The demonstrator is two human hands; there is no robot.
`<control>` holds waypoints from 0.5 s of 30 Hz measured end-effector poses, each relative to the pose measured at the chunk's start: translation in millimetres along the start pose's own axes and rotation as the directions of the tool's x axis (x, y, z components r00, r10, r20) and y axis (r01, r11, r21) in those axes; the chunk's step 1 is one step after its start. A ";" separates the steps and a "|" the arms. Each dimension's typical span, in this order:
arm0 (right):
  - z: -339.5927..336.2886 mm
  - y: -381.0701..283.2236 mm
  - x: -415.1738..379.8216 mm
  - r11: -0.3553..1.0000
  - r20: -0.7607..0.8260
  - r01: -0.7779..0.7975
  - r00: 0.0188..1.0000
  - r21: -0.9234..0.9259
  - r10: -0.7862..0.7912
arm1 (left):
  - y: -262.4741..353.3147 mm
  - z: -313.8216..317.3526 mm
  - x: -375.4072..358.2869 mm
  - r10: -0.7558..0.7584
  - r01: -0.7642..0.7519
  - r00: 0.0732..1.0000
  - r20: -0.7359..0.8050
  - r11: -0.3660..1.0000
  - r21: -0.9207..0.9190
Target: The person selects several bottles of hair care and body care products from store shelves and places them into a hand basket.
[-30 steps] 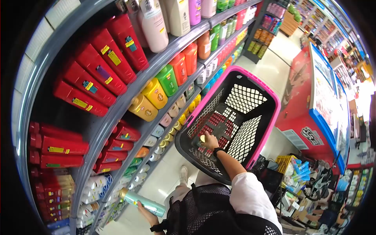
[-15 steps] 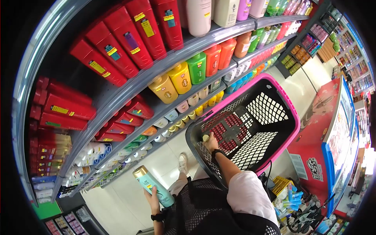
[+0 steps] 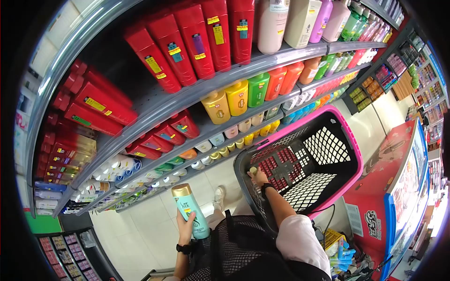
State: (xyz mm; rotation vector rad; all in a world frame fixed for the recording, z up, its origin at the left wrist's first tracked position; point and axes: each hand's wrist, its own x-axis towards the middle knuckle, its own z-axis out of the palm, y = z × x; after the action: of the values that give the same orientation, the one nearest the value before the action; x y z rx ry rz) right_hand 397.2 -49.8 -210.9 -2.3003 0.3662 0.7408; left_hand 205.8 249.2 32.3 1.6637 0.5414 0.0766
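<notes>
My left hand [image 3: 186,226] is closed around a teal shampoo bottle [image 3: 195,216] with a gold cap, held almost upright in front of the shelves. My right hand [image 3: 258,178] reaches into a black shopping basket [image 3: 323,185] with a pink rim. Its fingers are closed on a small item with a round, pale gold end [image 3: 253,170]; the rest of that item is hidden by the hand and the basket wall. Red panels show through the basket's mesh.
Shelves [image 3: 262,61] of red boxes [image 3: 193,42] and coloured bottles [image 3: 236,99] curve along the left and top. A red freezer [image 3: 375,196] with a blue edge stands right of the basket. A yellow crate [image 3: 333,238] of goods sits at the lower right.
The view has shifted, so shelves and basket appear further right. My left hand has raised and straightened the shampoo bottle. My right hand stays inside the basket, still gripping the gold-ended item.
</notes>
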 end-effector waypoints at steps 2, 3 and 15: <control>-7.9 3.3 0.9 0.998 0.059 0.051 0.997 -0.046 -0.048 | -1.1 -0.6 5.4 0.017 -0.018 0.999 0.035 1.000 0.015; -15.2 6.8 2.1 0.997 0.066 0.062 0.996 -0.051 -0.059 | 0.4 -1.7 6.0 0.018 -0.018 1.000 0.021 1.000 0.014; -205.2 -207.0 -237.9 0.623 0.151 0.686 0.618 0.376 -0.772 | 68.9 16.1 13.1 0.152 -0.209 0.944 0.292 0.962 0.175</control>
State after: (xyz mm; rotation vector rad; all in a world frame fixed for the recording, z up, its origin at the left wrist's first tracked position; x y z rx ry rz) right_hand 382.9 -26.9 164.4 -1.7669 -0.5844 0.5308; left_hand 244.0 234.9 91.6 1.8851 0.1867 -0.0795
